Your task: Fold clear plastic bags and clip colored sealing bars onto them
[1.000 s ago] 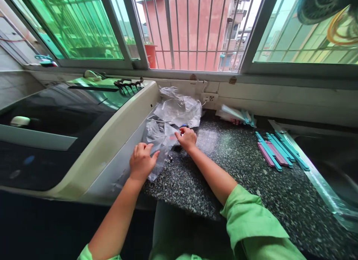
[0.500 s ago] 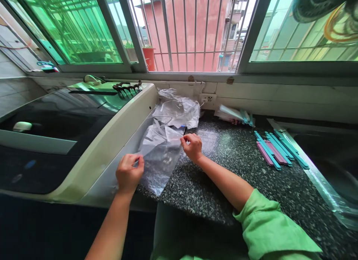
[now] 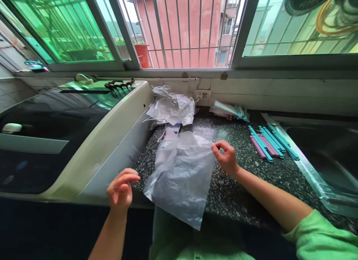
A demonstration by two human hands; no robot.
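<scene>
The person's right hand [image 3: 225, 158] pinches the upper right corner of a thin, translucent plastic bag [image 3: 183, 174]. This bag hangs across the front edge of the black speckled stone bench [image 3: 233, 195]. The left hand [image 3: 120, 189], apart from it, is free, with fingers loosely curved.

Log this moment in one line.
right hand: pinching plastic bag by corner | left hand: open, off bag | bag: reaching past counter edge
</scene>
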